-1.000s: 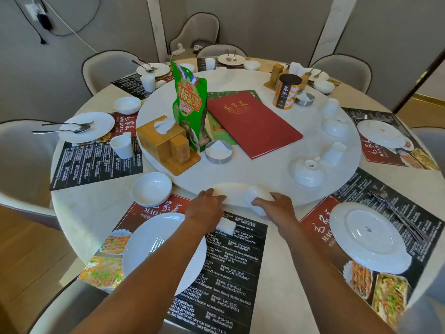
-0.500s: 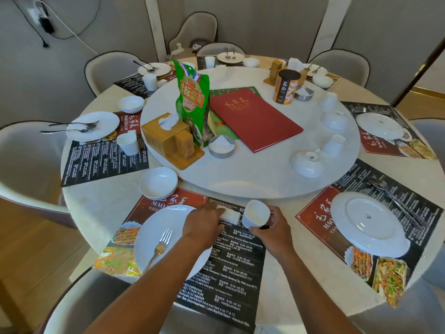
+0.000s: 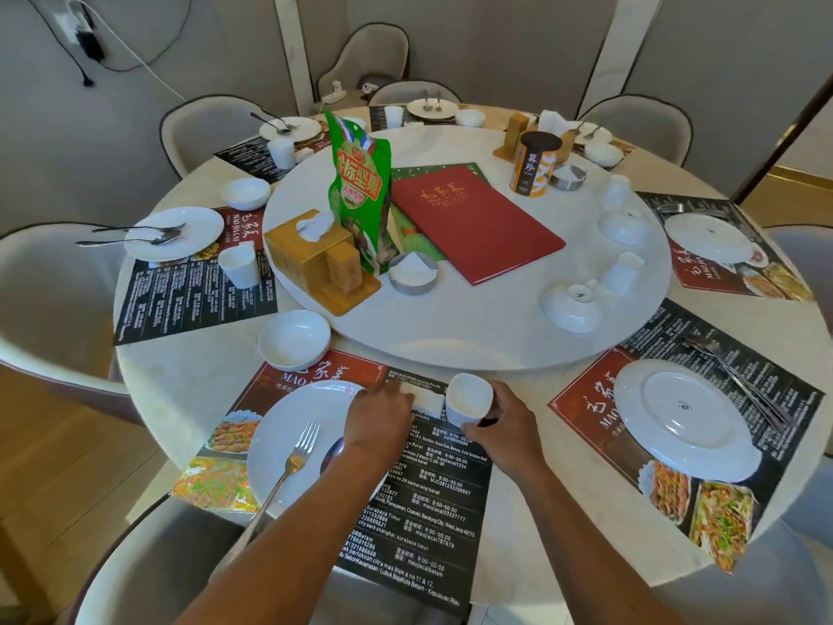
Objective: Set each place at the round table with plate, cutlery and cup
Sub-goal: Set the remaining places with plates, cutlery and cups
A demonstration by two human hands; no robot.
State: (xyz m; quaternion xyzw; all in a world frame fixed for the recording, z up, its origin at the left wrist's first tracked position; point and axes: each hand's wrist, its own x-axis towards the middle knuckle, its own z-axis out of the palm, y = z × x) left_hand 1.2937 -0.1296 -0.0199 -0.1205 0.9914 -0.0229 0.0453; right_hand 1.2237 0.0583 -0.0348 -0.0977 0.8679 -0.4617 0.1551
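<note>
My right hand (image 3: 505, 426) grips a white cup (image 3: 468, 397), upright on the dark placemat (image 3: 432, 498) at the near place. My left hand (image 3: 378, 419) rests just left of it, fingers on a small white rest (image 3: 424, 404); its grip is hidden. Left of the hands lies a white plate (image 3: 288, 426) with a fork (image 3: 295, 457) on it and a spoon partly hidden under my wrist. A white bowl (image 3: 294, 338) sits beyond the plate.
The turntable (image 3: 473, 327) carries upturned bowls (image 3: 572, 304) and cups (image 3: 624, 272), a red menu (image 3: 478, 223), a green bag (image 3: 360, 191) and a tissue box (image 3: 311, 250). The right place has a plate (image 3: 680, 417) and cutlery (image 3: 739, 381). Chairs ring the table.
Both hands drew back from the turntable edge to the near placemat. My right hand turned the cup upright and lowered it onto the mat beside the small white rest.
</note>
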